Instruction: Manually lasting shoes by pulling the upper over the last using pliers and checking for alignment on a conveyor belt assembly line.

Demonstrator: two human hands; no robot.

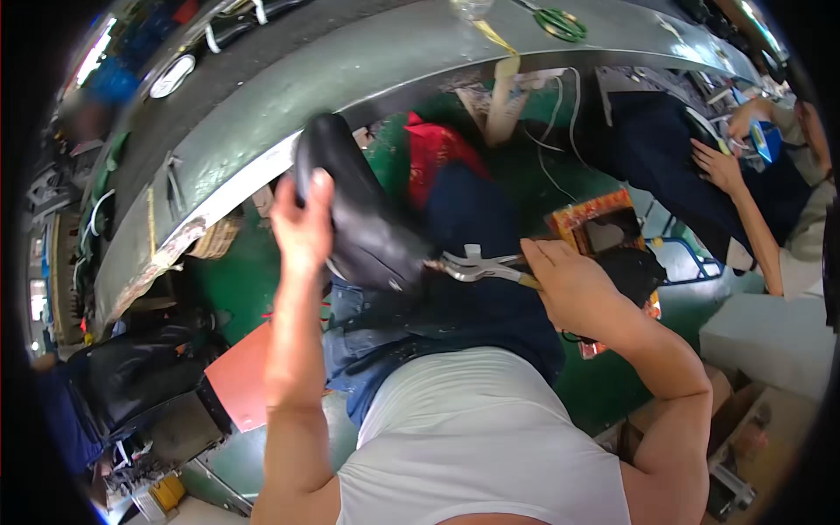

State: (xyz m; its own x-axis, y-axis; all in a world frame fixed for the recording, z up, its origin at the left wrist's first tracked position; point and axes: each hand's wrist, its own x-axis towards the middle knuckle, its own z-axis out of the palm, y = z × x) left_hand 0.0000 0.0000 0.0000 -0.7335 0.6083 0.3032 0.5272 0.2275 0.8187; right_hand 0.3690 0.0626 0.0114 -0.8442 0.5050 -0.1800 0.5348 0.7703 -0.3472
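Over the person's lap, a shiny black shoe [360, 210] lies aslant, its far end close to the grey bench [385, 59]. The left hand [302, 223] holds the shoe's left side, with its thumb up against it. The right hand [564, 284] is closed around the handles of the metal pliers [479, 267], and the tips of the pliers touch the shoe's near end. Green-handled scissors [560, 24] lie on the bench. Off to the right, another person's hand [717, 166] rests near dark cloth.
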